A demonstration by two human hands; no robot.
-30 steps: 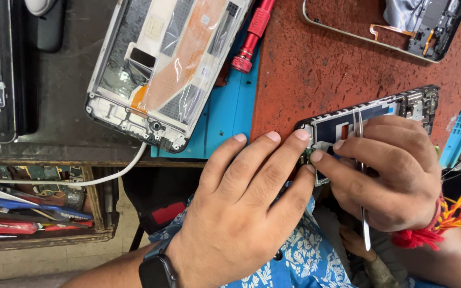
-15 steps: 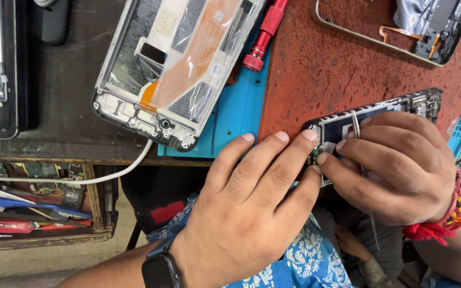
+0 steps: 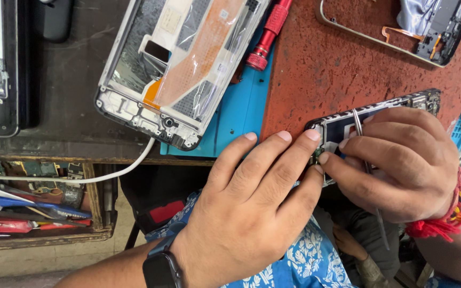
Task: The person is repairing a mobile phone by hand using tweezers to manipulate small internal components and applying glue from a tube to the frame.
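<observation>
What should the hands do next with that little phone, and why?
Probably nudge the tweezers into the opened phone corner. The right hand pinches them there, and the left hand steadies the phone's end at the bench edge.

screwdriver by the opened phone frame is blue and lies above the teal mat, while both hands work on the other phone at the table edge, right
Not quite: the head view shows the screwdriver is red, not blue. The rest holds: it lies by the opened phone frame above the teal mat, and both hands work on the other phone.
</observation>
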